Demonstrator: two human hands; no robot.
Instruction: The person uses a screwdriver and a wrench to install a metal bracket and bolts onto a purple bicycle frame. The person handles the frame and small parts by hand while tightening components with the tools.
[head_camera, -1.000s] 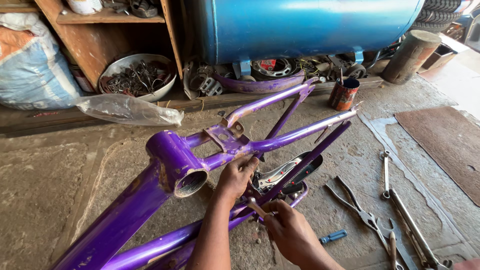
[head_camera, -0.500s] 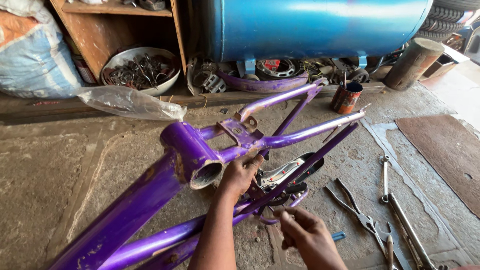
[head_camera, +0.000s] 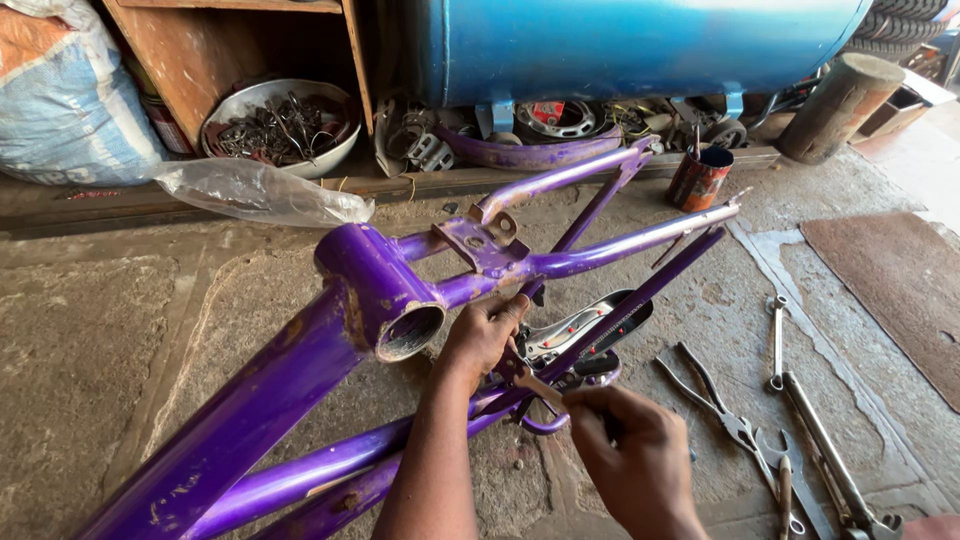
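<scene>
Where sack (head_camera: 60, 95) sits, red tin (head_camera: 698, 178) opposite.

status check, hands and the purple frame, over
Left hand gripping purple bike frame by a lower tube. Right hand holds a small tool at the frame. Pliers and wrenches on floor, clear of work.

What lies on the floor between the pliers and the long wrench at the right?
In the head view, a slim spanner lies on the concrete between the pliers and the long wrench, close to the wrench's upper end.
</scene>
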